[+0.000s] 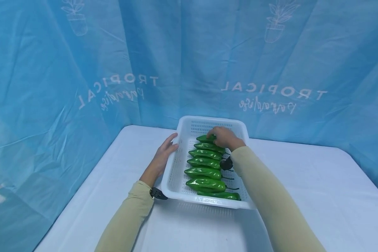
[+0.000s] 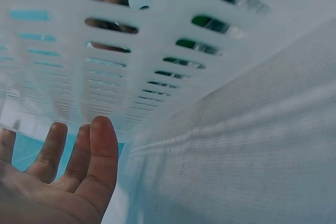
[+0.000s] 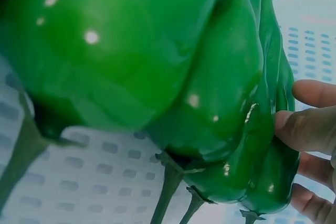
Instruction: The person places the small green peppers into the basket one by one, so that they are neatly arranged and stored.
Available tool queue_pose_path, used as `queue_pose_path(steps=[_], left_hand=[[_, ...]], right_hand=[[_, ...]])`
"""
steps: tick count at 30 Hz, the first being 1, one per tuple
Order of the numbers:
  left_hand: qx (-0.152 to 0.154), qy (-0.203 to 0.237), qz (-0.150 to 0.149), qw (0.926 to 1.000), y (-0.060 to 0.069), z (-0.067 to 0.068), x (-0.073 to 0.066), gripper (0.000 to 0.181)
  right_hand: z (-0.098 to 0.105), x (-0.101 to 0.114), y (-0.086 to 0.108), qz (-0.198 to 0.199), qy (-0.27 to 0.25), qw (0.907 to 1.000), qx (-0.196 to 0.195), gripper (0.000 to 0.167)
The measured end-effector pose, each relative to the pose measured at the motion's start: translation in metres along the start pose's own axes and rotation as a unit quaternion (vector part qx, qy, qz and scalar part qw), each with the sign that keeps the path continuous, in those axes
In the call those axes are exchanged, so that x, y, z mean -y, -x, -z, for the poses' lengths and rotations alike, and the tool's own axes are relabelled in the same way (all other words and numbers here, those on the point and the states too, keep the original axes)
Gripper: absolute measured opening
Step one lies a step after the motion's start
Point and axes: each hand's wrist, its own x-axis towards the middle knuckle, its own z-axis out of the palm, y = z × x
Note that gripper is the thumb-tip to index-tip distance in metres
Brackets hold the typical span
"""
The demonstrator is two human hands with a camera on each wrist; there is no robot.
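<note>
Several long green chili peppers lie side by side in a white perforated plastic basket [image 1: 173, 185], stems mostly to the right. At the far end of the row, my right hand [image 1: 224, 136] bends over the farthest green chili pepper [image 1: 204, 139] and grips it between thumb and fingers. The right wrist view shows the thumb [image 3: 299, 127] against that pepper, while nearer green chili peppers [image 3: 105, 51] fill much of the picture. Outside the basket's left wall, my left hand [image 1: 163, 154] has its fingers extended, fingertips by the rim. In the left wrist view its fingers [image 2: 102, 156] look straight, beneath the slotted wall.
The basket stands on a table with a white cloth [image 1: 302, 175]. Behind and to the left hangs a blue printed curtain [image 1: 189, 70] close to the table's back edge. A last green chili pepper [image 1: 220, 195] lies against the basket's near wall.
</note>
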Motion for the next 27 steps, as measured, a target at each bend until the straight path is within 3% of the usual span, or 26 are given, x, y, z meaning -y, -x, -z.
queue_pose_path(steps=[21, 27], left_hand=[[-0.007, 0.005, 0.001, 1.0000, -0.0005, -0.0017, 0.0015, 0.056], [-0.013, -0.007, -0.005, 0.9999, 0.0006, -0.0028, 0.0010, 0.056]], right_hand=[[-0.0021, -0.0032, 0.0016, -0.003, -0.077, 0.9962, 0.040, 0.055], [-0.0020, -0.0049, 0.0007, 0.001, -0.077, 0.9967, 0.027, 0.054]])
